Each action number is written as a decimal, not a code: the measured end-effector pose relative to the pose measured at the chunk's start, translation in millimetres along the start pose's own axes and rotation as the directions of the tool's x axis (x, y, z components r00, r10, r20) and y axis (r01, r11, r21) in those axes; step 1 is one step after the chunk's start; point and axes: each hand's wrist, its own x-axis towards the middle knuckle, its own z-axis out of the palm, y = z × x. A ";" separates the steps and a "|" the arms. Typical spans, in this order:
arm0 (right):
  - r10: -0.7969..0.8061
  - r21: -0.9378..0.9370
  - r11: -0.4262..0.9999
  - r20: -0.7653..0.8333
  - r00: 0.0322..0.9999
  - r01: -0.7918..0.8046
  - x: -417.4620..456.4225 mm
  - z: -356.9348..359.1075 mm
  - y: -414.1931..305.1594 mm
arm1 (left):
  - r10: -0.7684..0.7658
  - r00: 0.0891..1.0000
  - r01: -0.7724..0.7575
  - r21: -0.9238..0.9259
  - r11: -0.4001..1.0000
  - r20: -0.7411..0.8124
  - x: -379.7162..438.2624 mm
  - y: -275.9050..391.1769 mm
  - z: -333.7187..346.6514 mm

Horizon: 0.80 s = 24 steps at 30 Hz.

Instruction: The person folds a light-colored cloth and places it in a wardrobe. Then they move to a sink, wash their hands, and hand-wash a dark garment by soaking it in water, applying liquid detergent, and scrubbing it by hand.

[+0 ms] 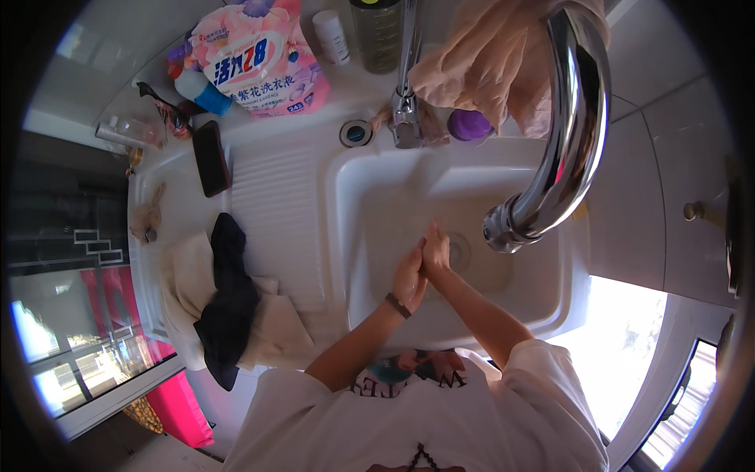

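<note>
My left hand (409, 278), with a dark band (398, 305) around the wrist, is pressed against my right hand (436, 251). Both are over the white sink basin (389, 206), just left of its round drain (458, 252). The fingers point away from me and the right fingertips are blurred. No object shows in either hand, but the space between the palms is hidden. To the right, the chrome faucet spout (581, 165) arches over the basin, its outlet (501, 230) apart from both hands. I cannot make out any water stream.
Left of the basin is a ribbed washboard (277, 224). Beige cloth (277, 330) and black cloth (230, 307) lie by it, near a phone (211, 159). A laundry detergent pouch (253, 65), bottles (331, 36) and a purple object (469, 125) line the back. Pinkish cloth (489, 65) hangs behind the spout.
</note>
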 end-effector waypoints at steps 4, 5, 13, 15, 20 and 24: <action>-0.368 -0.093 0.929 -0.143 0.919 0.358 -36.8 38.1 23.6 | -0.059 0.998 0.059 0.000 0.998 -0.012 -2.0 15.2 0.9; -0.410 -0.109 0.911 -0.137 0.902 0.398 -52.6 42.9 20.5 | -0.014 1.000 0.014 0.024 1.000 0.011 0.8 11.8 -5.1; -0.553 -0.302 0.827 -0.280 0.785 0.474 -3.7 22.6 17.5 | -0.115 0.993 0.115 -0.100 0.988 0.003 8.1 7.9 3.0; -0.424 -0.247 0.891 -0.159 0.892 0.380 0.8 12.9 14.0 | -0.118 0.993 0.120 -0.068 0.990 0.025 5.0 6.8 4.0; -0.236 -0.079 0.970 -0.105 0.966 0.229 -23.8 13.9 -3.1 | -0.144 0.987 0.145 -0.014 0.989 0.069 0.0 8.7 9.1; -0.431 -0.053 0.902 -0.148 0.890 0.428 -64.1 60.5 14.4 | 0.033 0.832 0.472 -0.738 0.483 0.554 98.8 -75.7 -172.6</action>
